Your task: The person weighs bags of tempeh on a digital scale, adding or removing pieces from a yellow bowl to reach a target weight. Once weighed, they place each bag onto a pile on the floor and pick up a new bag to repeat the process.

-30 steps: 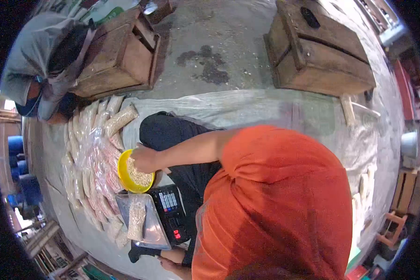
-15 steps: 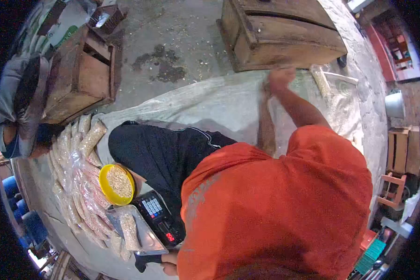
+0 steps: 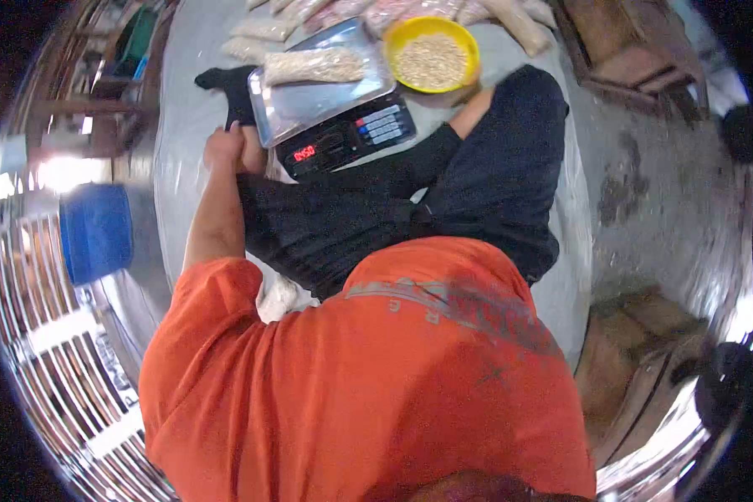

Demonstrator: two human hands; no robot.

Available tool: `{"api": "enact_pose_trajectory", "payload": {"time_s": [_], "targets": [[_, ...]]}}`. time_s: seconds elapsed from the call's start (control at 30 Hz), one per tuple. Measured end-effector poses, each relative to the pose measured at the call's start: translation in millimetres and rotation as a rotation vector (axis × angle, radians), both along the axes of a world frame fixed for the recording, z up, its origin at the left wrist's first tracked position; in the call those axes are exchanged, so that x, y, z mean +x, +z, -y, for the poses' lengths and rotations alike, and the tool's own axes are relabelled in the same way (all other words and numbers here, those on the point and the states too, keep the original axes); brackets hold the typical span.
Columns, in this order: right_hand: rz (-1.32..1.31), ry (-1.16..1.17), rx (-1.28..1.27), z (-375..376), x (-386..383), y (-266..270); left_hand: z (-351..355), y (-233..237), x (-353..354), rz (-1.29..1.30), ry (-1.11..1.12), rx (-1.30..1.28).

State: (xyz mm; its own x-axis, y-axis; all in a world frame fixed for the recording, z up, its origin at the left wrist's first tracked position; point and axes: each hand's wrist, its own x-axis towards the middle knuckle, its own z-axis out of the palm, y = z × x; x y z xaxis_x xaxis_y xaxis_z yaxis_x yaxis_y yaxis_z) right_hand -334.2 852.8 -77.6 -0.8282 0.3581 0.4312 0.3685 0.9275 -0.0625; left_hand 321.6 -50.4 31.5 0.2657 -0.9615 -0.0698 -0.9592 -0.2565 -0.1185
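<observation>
Head view: the scale [image 3: 343, 138] at upper centre shows red digits that seem to read 0450. Grey lettering on the orange shirt [image 3: 376, 368] is too blurred to read. The left hand [image 3: 227, 149] rests curled at upper left, just beside the scale's steel tray [image 3: 326, 96]. Whether it holds anything cannot be told. A filled bag [image 3: 314, 64] lies on the tray, with a yellow bowl [image 3: 432, 54] of grain to its right.

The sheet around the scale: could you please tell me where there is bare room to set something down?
Bare sheet runs between the left hand and the blue drum; another strip lies right of the knee, bordering the concrete floor. It is crowded ahead: scale, yellow bowl and filled bags sit close together.
</observation>
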Motion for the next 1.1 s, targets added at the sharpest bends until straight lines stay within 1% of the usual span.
{"api": "enact_pose_trajectory", "payload": {"time_s": [0.03,0.07,0.13,0.23,0.3,0.33,0.4,0.43,0.5,0.53,0.57,0.6,0.63,0.7,0.73,0.77,0.8,0.83,0.87,0.9,0.93,0.97,1.0,1.03,1.07,1.1], "targets": [[0.027,0.035,-0.021,4.0,-4.1,8.2,-6.0,8.5,-9.9,0.000,0.046,0.023],[0.063,0.065,-0.053,7.2,-4.5,17.6,-9.5,11.8,-4.3,-0.016,0.069,0.014],[0.177,0.136,-0.125,17.4,-7.1,32.5,-6.2,3.2,3.5,-0.016,0.020,-0.001],[0.460,0.255,-0.286,39.8,-12.3,65.4,-2.2,-2.2,8.0,-0.043,0.047,0.001],[0.715,0.336,-0.414,83.8,-17.0,96.2,-1.1,-4.6,14.8,-0.071,0.064,-0.006],[0.851,0.348,-0.454,86.7,-25.6,112.7,-2.1,-8.2,20.7,-0.083,0.074,-0.022],[1.133,0.381,-0.501,138.6,-36.9,144.1,-0.9,-19.9,36.2,-0.143,0.076,-0.048],[1.250,0.407,-0.485,164.0,-35.1,164.6,6.0,-34.8,51.1,-0.163,0.091,-0.037],[1.405,0.461,-0.514,210.5,-43.7,195.5,-1.9,-39.8,45.2,-0.211,0.099,-0.052],[1.461,0.507,-0.563,239.8,-54.0,201.9,-10.3,-25.9,36.8,-0.235,0.103,-0.080],[1.476,0.544,-0.641,265.8,-64.9,203.8,-7.4,-36.6,37.7,-0.252,0.119,-0.077],[1.497,0.581,-0.760,292.1,-83.7,198.9,-5.5,-49.2,41.6,-0.261,0.008,-0.248],[1.253,0.715,-0.519,357.8,-45.8,223.6,-6.0,-61.2,48.9,-0.262,-0.092,-0.417],[1.211,1.098,-0.536,394.6,-110.4,183.1,-12.9,-39.0,23.2,-0.412,-0.243,-0.464],[1.160,1.035,-0.620,434.1,-115.2,175.5,-14.5,-42.2,6.9,-0.415,-0.352,-0.645],[1.101,0.974,-0.708,481.0,-117.7,167.7,-27.8,-11.9,-25.5,-0.487,-0.413,-0.607],[1.055,1.097,-0.637,522.8,-130.3,155.5,-42.6,13.9,-60.7,-0.624,-0.388,-0.477],[1.009,1.220,-0.567,565.5,-143.6,141.2,-37.5,-14.3,-82.4,-0.525,-0.428,-0.395],[0.983,1.232,-0.594,613.6,-150.4,130.2,-45.3,-22.8,-111.2,-0.653,-0.737,-0.632],[0.964,1.245,-0.620,658.2,-153.2,120.6,-53.1,-14.9,-144.3,-0.826,-0.853,-0.729],[0.999,1.289,-0.599,696.9,-149.1,113.1,-48.7,-4.2,-177.6,-0.594,-0.924,-0.506],[1.021,1.334,-0.594,740.8,-139.8,106.5,-52.7,6.3,-205.4,-0.580,-0.925,-0.579],[1.041,1.383,-0.586,782.1,-132.3,101.7,-46.3,-2.2,-227.9,-0.608,-0.941,-0.703],[0.950,1.637,-0.416,820.0,-170.7,60.0,-39.2,-9.4,-246.5,-0.572,-0.892,-0.687],[0.803,1.873,-0.255,856.8,-208.0,19.7,-31.2,-13.0,-260.1,-0.542,-0.853,-0.666],[0.662,1.864,-0.039,876.9,-185.4,29.7,-26.4,-10.2,-265.4,-0.448,-0.865,-0.472]]}}
